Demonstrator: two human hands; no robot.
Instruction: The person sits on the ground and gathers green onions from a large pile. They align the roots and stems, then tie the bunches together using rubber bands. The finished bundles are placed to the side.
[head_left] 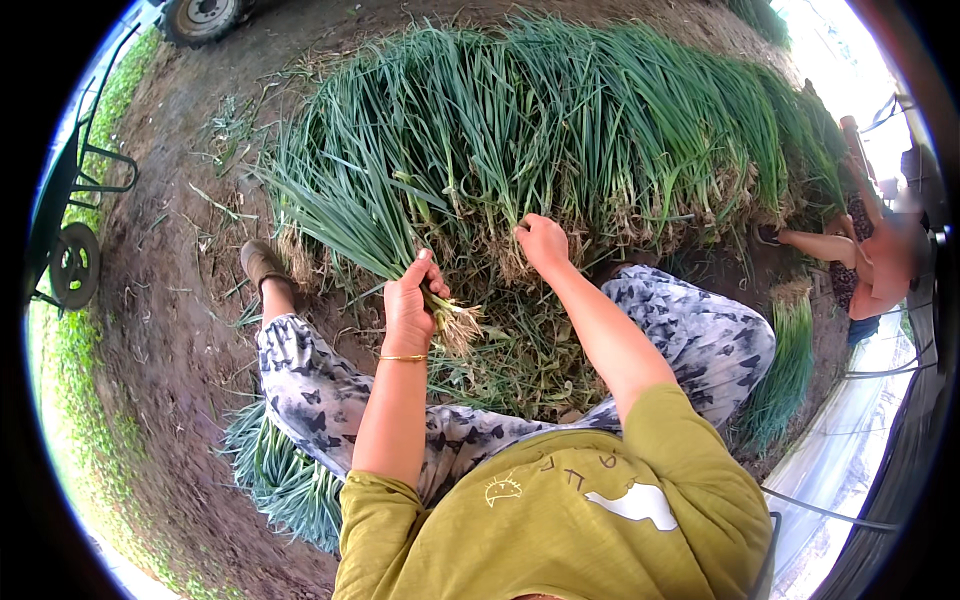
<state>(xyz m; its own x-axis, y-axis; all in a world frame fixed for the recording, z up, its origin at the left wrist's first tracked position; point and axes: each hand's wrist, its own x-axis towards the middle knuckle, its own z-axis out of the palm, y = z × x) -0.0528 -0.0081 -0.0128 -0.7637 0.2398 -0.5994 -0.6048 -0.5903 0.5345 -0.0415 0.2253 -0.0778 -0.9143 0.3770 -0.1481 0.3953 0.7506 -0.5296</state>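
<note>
My left hand (412, 300) is wrapped round a bunch of scallions (350, 222), with their pale, rooty ends sticking out to the right of the fist. The long green leaves fan away to the upper left, over a big heap of scallions (560, 130). At the near edge of that heap my right hand (543, 243) is closed, its fingertips pinching a scallion near its root end. Dry roots and soil cling to the lower ends there. The thumb and fingers of my right hand are partly turned from view.
Trimmed leaves and peelings (530, 350) litter the ground between my legs. Scallion bundles lie behind my left leg (285, 475) and beyond my right knee (785, 350). Another person (880, 260) sits at the far right. A wheelbarrow (75, 230) stands left; a vehicle wheel (203, 18) is at upper left.
</note>
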